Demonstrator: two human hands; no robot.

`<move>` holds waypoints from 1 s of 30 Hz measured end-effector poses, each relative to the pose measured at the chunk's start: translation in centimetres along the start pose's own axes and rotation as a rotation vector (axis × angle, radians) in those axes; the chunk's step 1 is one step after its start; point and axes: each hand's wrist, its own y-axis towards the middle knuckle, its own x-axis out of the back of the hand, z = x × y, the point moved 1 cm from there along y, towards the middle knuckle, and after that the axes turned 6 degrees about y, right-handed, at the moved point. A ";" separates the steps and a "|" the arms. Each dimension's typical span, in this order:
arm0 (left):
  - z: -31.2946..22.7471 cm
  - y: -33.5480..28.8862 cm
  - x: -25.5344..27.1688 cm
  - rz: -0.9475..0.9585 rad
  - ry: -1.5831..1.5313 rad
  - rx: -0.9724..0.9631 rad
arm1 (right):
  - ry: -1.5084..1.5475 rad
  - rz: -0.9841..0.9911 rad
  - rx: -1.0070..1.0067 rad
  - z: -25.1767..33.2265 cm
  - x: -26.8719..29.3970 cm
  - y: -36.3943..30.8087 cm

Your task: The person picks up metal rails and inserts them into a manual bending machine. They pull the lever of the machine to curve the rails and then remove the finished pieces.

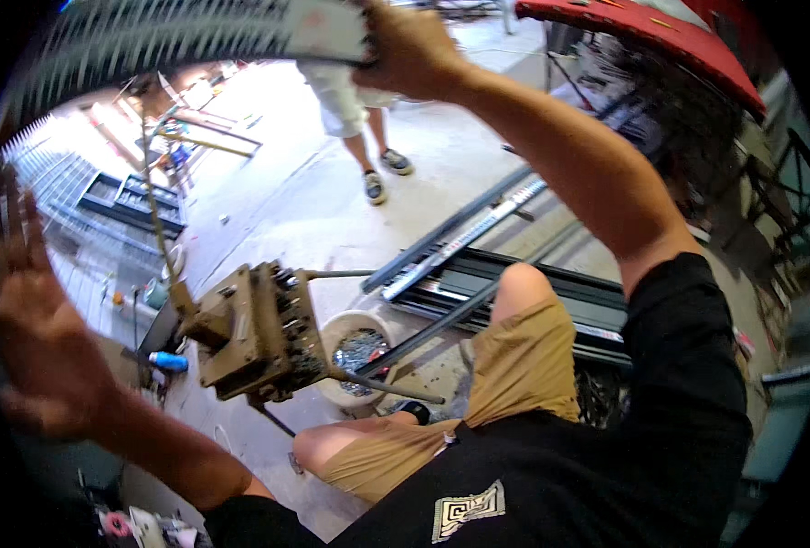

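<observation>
My right hand (412,53) is raised at the top of the view, its fingers wrapped round the end of a long pale metal panel with slanted slats (195,36). The panel reaches away to the upper left, and its far end runs out into the dark rim. At the left edge my left hand (44,338) is lifted with its fingers stretched out, a little smeared by motion. It lies below the panel's left end, and I see no contact between them. Between my arms stands a brown, worn metal machine (263,333) with a long upright lever (153,196).
A white bucket (332,329) of metal scraps stands beside the machine. Dark metal profiles (505,292) lie on the floor to the right. Ahead stands a person (339,100) in pale shorts. A red-topped surface (651,27) is at upper right, a blue bottle (168,361) at left.
</observation>
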 end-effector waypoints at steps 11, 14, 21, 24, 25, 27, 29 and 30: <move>0.6 -12.5 -5.9 -0.537 -0.416 0.419 | 0.075 -0.014 0.174 -4.5 -3.7 -11.5; 1.2 -15.7 -9.0 -0.501 -0.817 0.526 | -0.134 -0.371 -0.005 -6.4 -2.7 -15.2; 3.7 -19.4 -15.7 -0.643 -0.997 0.569 | 1.167 0.405 -0.794 3.1 -7.7 -31.9; 4.8 -20.0 -18.4 -0.676 -1.144 0.693 | 1.838 0.394 -0.880 9.4 -8.2 -29.6; 4.9 -20.3 -19.6 -0.700 -1.137 0.711 | 1.974 0.343 -0.881 10.8 -7.8 -28.1; 3.8 -20.6 -22.6 -0.691 -1.084 0.733 | 2.178 0.254 -0.926 11.7 -8.4 -26.4; 2.2 -21.3 -25.1 -0.601 -1.160 0.804 | 2.154 0.100 -0.998 11.1 -9.6 -26.2; 1.9 -21.8 -25.4 -0.549 -1.195 0.831 | 2.047 0.090 -0.995 10.5 -9.6 -25.9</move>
